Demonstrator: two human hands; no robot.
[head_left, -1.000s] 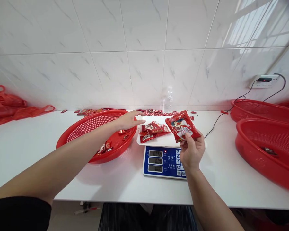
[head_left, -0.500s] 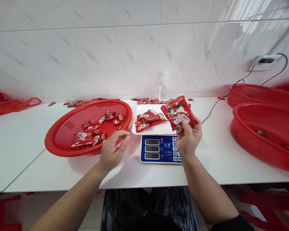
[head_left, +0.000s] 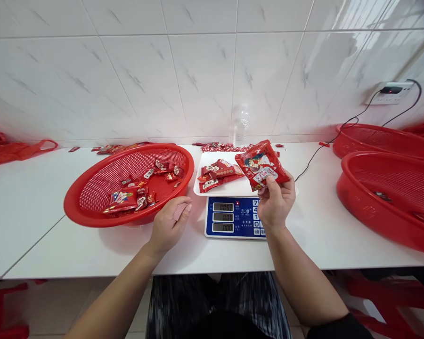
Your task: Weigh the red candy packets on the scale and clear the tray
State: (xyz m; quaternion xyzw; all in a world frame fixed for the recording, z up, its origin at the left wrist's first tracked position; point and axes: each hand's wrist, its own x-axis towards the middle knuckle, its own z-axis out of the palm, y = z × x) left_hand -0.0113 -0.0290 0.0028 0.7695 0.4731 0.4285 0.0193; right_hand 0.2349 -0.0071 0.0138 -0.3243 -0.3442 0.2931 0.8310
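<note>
My right hand [head_left: 277, 202] is closed on a red snack packet [head_left: 259, 165] with a cartoon figure, raised over the right side of the scale's white tray [head_left: 238, 190]. Several red-wrapped candies [head_left: 221, 172] lie piled on the tray's left side. Below the tray is the blue panel of the digital scale [head_left: 245, 230], its top display reading about 0.062. My left hand [head_left: 169, 223] hovers by the near right rim of a red plastic basket [head_left: 79, 188], empty, with thumb and fingers apart. Inside that basket are a larger red packet [head_left: 122, 200] and several small wrapped candies [head_left: 148, 193].
Two red baskets [head_left: 367, 202] stand at the right. Loose red wrapped pieces [head_left: 222, 147] lie along the tiled wall. A black cable [head_left: 320, 153] runs from a wall socket [head_left: 388, 92] down to the table. Red bags [head_left: 19, 150] lie at the far left.
My left hand has shifted slightly right and its fingers have parted a little from the thumb. My right hand keeps the packet in nearly the same spot.
</note>
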